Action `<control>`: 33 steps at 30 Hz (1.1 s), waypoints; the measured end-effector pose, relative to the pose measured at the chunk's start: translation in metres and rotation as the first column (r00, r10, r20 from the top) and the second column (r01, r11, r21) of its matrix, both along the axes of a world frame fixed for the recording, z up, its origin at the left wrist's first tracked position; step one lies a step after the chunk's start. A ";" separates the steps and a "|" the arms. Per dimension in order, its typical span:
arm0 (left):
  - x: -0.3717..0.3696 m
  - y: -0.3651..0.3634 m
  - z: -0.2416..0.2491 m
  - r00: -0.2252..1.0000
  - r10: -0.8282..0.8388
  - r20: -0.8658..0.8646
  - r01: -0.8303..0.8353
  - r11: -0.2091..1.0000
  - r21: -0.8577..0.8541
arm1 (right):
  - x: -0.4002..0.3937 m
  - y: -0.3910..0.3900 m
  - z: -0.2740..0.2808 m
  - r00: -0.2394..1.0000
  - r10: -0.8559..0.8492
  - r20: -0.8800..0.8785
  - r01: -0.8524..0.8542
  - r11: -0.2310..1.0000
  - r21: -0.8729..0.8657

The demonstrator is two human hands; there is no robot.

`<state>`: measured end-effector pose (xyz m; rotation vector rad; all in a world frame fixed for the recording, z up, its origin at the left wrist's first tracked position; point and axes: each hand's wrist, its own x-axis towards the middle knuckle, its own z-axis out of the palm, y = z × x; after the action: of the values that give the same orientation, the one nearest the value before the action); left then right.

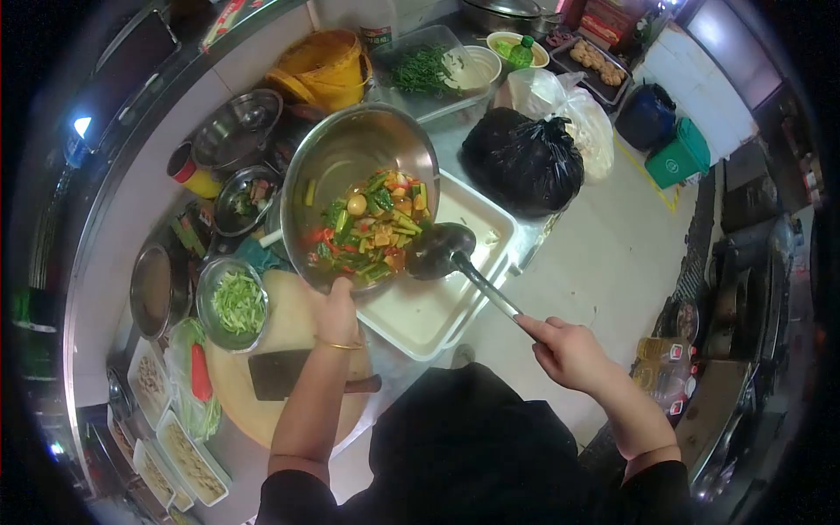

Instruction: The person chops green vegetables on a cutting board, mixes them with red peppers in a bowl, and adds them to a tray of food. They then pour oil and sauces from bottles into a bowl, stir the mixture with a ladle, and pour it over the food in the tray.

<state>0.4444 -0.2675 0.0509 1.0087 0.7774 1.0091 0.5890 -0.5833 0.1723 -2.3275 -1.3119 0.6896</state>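
A large steel bowl point(337, 149), tilted, holds cut green and red vegetables point(372, 223) in some liquid. My left hand point(339, 312) grips its near rim, fingers mostly hidden by the bowl. The handle of a steel ladle point(488, 291) is in my right hand point(563, 350); its scoop lies at the bowl's right edge, over a white tray point(420, 328). Below the bowl, a round cutting board point(245, 407) carries a cleaver point(278, 374), partly behind my left forearm. To the left stands a bowl of shredded green vegetable point(238, 302).
Behind the tray sits a black plastic bag point(523, 162), with a clear bag point(591, 131) beside it. A yellow bucket point(324, 70) and a clear tub of greens point(424, 74) stand at the back. Oil bottles point(665, 374) are at the right, a green bin point(680, 156) farther back.
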 end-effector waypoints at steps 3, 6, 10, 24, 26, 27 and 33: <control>0.003 -0.004 0.014 1.000 -0.016 -0.012 0.016 1.000 0.014 | -0.005 -0.005 -0.004 0.999 -0.022 -0.024 0.022 1.000 -0.003; -0.004 0.005 0.001 0.979 -0.138 -0.153 0.151 0.986 0.076 | -0.009 -0.009 -0.010 0.999 -0.032 -0.028 0.032 0.999 -0.003; -0.002 0.005 -0.009 0.968 -0.187 -0.170 0.205 0.974 0.096 | -0.015 -0.011 -0.013 0.998 -0.050 -0.026 0.050 0.999 -0.002; 0.003 -0.006 0.005 0.969 -0.157 -0.193 0.215 0.917 0.336 | -0.019 -0.026 -0.019 0.995 -0.072 -0.063 0.074 0.997 0.038; 0.000 -0.007 0.000 0.969 -0.119 -0.216 0.195 0.907 0.373 | -0.019 -0.028 -0.019 0.994 -0.071 -0.080 0.076 0.995 0.058; -0.001 -0.008 -0.001 0.968 -0.111 -0.224 0.192 0.904 0.383 | -0.019 -0.029 -0.019 0.994 -0.070 -0.088 0.077 0.995 0.068; -0.005 -0.012 0.006 0.956 -0.065 -0.285 0.190 0.879 0.437 | -0.013 -0.034 -0.013 0.965 -0.085 -0.249 0.140 0.967 0.211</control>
<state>0.4395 -0.2791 0.0569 1.6134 0.6843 0.9760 0.5761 -0.6171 0.1596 -2.0473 -1.0807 0.7157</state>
